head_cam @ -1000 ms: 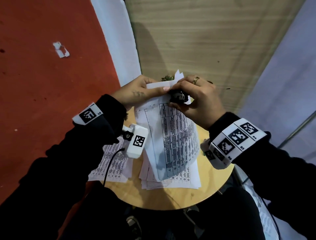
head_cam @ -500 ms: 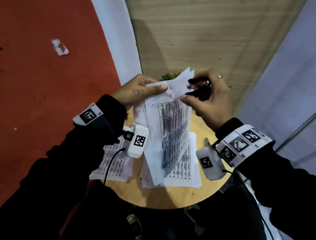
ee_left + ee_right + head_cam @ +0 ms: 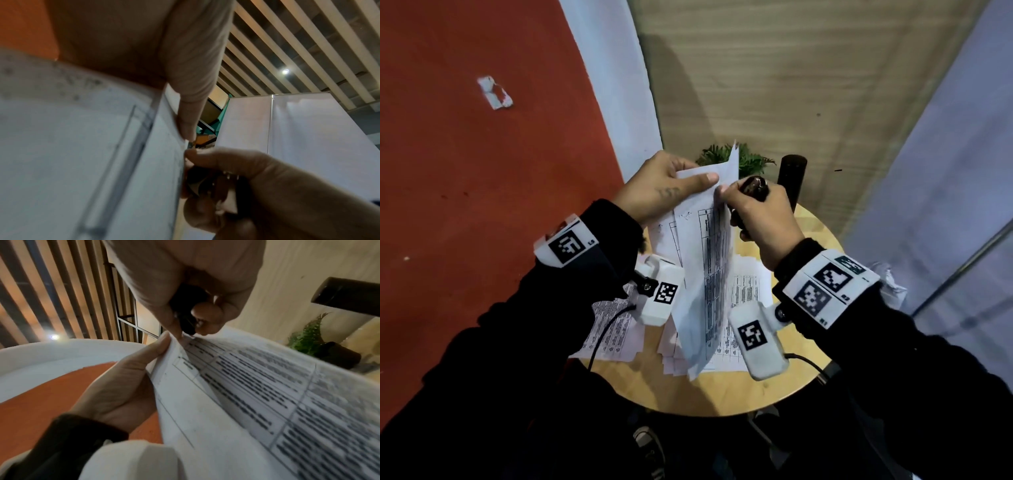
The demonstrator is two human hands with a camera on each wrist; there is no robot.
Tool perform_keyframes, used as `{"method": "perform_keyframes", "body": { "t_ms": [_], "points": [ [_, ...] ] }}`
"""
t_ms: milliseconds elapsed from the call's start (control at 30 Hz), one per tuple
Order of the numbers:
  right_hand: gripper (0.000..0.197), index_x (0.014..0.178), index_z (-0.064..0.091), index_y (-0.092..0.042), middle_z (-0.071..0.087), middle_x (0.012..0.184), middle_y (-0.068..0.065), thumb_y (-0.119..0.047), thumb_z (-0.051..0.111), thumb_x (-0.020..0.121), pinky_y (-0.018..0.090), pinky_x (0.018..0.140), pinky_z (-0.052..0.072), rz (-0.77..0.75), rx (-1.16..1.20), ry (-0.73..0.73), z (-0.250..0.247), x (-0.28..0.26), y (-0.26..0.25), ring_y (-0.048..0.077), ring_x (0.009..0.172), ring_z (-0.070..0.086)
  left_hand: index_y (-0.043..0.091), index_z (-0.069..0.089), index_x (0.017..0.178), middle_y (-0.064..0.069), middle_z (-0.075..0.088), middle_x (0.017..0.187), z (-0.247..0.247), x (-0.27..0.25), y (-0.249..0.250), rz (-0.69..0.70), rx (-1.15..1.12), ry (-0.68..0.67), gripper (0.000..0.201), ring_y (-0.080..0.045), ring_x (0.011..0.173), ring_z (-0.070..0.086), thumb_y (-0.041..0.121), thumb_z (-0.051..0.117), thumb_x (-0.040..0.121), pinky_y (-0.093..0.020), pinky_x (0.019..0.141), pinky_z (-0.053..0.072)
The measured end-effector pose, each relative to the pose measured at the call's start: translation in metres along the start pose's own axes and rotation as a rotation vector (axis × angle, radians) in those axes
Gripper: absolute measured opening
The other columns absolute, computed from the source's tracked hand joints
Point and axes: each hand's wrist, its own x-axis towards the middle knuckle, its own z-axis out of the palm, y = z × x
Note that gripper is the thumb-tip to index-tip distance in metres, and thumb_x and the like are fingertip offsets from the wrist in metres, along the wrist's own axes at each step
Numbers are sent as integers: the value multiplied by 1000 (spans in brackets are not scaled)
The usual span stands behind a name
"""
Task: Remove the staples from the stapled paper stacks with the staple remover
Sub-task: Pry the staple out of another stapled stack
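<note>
My left hand (image 3: 671, 186) pinches the top corner of a printed paper stack (image 3: 709, 274), thumb on the front, and holds it up above the round table (image 3: 739, 394). The sheets hang down and fan apart. My right hand (image 3: 756, 212) grips the black staple remover (image 3: 755, 186) and its thumb and forefinger touch the stack's top edge right beside my left thumb. In the right wrist view the staple remover (image 3: 187, 311) points down at the paper stack (image 3: 257, 394) corner. In the left wrist view the paper stack (image 3: 82, 154) fills the left side, the staple remover (image 3: 207, 180) sits in the right hand.
More printed sheets (image 3: 743, 294) lie on the table under the held stack, and another pile (image 3: 609, 329) at its left edge. A small potted plant (image 3: 743, 161) and a dark cylinder (image 3: 791, 178) stand at the table's far side. Crumpled paper (image 3: 890, 284) sits off the right.
My right hand came away to the right with the staple remover, then returned to the stack's top corner. The sheets have fanned apart and hang more edge-on.
</note>
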Motion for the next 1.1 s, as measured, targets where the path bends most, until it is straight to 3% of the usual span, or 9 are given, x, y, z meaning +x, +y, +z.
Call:
{"method": "perform_keyframes", "body": {
  "t_ms": [167,267,433,600,800,867,933,1033,1100],
  "points": [
    [26,60,48,-13,43,54,0,-5,61,81,13,38,27,-4,-79,-32,-2,-2,-5,10,47,39,-3,70,88,-31,68,90,4,0,-4,25,30,60,45,-26,73,62,39,69,73,-43,68,50],
    [23,62,51,-14,46,58,0,-11,66,79,20,50,31,6,-41,10,0,-2,-3,14,54,40,1,72,87,-35,66,91,3,-1,-1,43,33,50,44,-30,76,61,42,69,73,-54,71,51],
    [21,66,49,-23,51,65,-4,-27,62,83,41,69,47,-41,-215,6,2,-1,0,20,68,49,1,72,86,-29,68,88,1,1,-1,40,29,15,38,-23,73,58,37,68,76,-36,69,43],
    [11,85,58,-29,64,97,7,-38,54,89,38,81,46,-176,-520,24,-1,0,1,27,95,57,-3,70,85,-19,62,81,-1,1,-8,27,17,-5,52,-22,74,53,45,70,65,-34,68,37],
    [27,100,56,-26,60,106,6,-48,43,93,38,83,42,-113,-652,4,-3,-1,6,28,102,53,-7,68,91,-19,63,82,1,4,-8,6,8,3,41,-22,74,56,31,67,74,-29,66,40],
    [23,101,57,-22,56,108,6,-42,48,93,37,82,42,-159,-618,44,-3,0,4,27,102,53,-7,68,91,-18,63,82,5,5,-9,0,7,-6,41,-22,73,56,30,67,74,-29,64,40],
    [16,96,59,-14,58,103,10,-28,53,91,39,83,44,-174,-522,43,-2,4,3,28,98,55,-6,68,87,-16,61,79,9,5,-11,0,5,-12,38,-21,71,53,30,67,75,-28,62,38],
    [12,73,56,-12,57,76,9,-14,57,84,41,77,46,-66,-348,3,0,8,-1,27,79,54,-1,70,84,-12,64,77,11,4,-13,15,-21,-13,26,-17,68,57,25,67,79,-25,59,41],
    [23,63,50,-15,49,65,6,-6,56,83,27,60,46,26,-155,-17,0,10,-2,21,66,48,5,72,85,-10,67,78,10,3,-12,18,-42,-19,17,-13,68,60,21,68,81,-21,60,46]
  ]
}}
